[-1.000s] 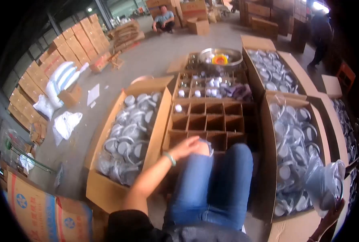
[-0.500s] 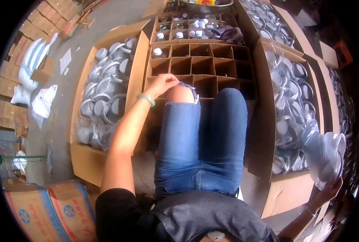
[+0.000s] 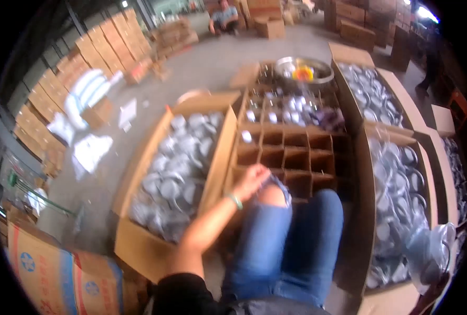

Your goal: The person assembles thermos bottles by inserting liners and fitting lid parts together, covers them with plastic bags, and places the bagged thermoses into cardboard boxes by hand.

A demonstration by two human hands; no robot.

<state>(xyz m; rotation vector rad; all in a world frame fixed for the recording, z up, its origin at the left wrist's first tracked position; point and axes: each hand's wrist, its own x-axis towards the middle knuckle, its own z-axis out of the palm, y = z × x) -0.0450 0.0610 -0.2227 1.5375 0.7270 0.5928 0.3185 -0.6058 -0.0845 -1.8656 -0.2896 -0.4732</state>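
My left hand (image 3: 253, 179) rests by the torn knee of my jeans (image 3: 275, 194), its fingers pinched together at the frayed edge; what is between them, if anything, I cannot make out. At the lower right, my right hand (image 3: 437, 287), dark and partly hidden, grips a clear plastic bag (image 3: 428, 254) with round grey pieces inside. The bag is at the outer side of an open carton (image 3: 383, 220) full of similar bagged grey pieces with curved handles. In front of my knees stands a divided carton (image 3: 296, 157) with one white-capped bottle (image 3: 246, 136) in a corner cell.
Another carton of grey pieces (image 3: 178, 157) stands at my left. Beyond are a divided box with white-capped bottles (image 3: 296, 107), a dark cloth (image 3: 330, 119) and a metal basin (image 3: 323, 73). Stacked boxes (image 3: 102, 47) line the left; a person (image 3: 224, 18) sits far back.
My view has tilted up and turned left, bringing the far floor and a seated person into sight. Both hands keep nearly the same places beside the knee and the bag.
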